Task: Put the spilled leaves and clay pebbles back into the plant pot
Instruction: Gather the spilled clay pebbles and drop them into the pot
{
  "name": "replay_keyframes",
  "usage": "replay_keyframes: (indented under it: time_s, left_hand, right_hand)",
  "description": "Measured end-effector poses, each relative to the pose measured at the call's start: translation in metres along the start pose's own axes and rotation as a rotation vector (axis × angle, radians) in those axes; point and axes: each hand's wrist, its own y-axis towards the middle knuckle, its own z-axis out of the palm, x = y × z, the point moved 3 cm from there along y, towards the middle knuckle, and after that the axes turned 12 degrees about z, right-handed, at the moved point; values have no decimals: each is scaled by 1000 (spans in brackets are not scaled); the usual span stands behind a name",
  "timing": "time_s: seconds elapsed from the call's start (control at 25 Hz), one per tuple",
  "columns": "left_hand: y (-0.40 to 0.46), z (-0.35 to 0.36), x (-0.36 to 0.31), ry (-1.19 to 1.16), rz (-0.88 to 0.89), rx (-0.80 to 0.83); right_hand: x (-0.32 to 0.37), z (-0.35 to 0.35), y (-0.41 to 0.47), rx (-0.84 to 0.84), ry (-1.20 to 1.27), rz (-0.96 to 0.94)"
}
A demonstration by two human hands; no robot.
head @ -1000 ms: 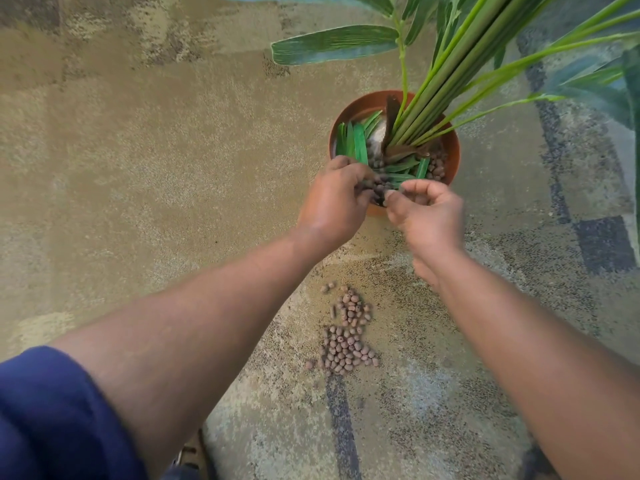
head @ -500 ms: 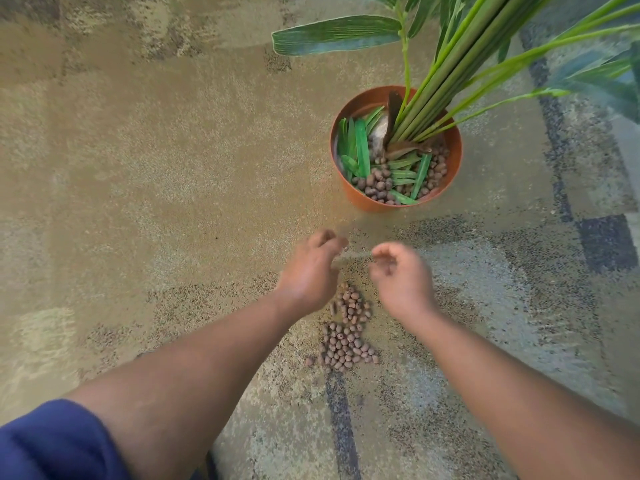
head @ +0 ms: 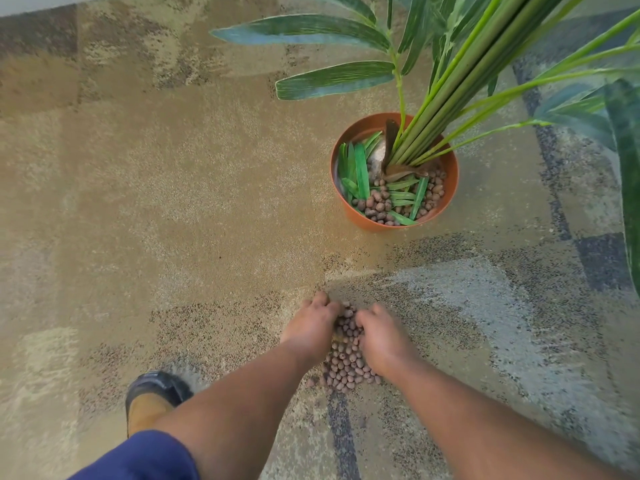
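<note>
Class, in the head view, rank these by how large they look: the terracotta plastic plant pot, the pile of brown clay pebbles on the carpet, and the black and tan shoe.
1. Terracotta plastic plant pot
2. Pile of brown clay pebbles, partly hidden by both hands
3. Black and tan shoe, partly hidden, so 2 and 3 are uncertain

A round terracotta-orange plastic plant pot (head: 446, 168) stands upright on the carpet, holding cut green leaf strips (head: 360, 171) and small brown clay pebbles (head: 379, 204) around upright green stems. A pile of brown clay pebbles (head: 344, 372) lies spilled on the carpet, well apart from the pot.
</note>
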Motion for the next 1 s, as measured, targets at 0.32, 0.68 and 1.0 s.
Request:
replay_keyframes:
  time_s: [0.32, 0.68, 1.0]
  left_hand:
    - [5, -12, -5, -266, -136, -133]
    - [35, -122, -67, -528, 106, -850]
    - [68, -151, -60, -474, 80, -760]
  right_hand:
    - [-2, -3, -8, 14, 263, 162]
    - [32, -139, 2, -507, 835, -3]
    - [33, -175, 38, -505, 797, 36]
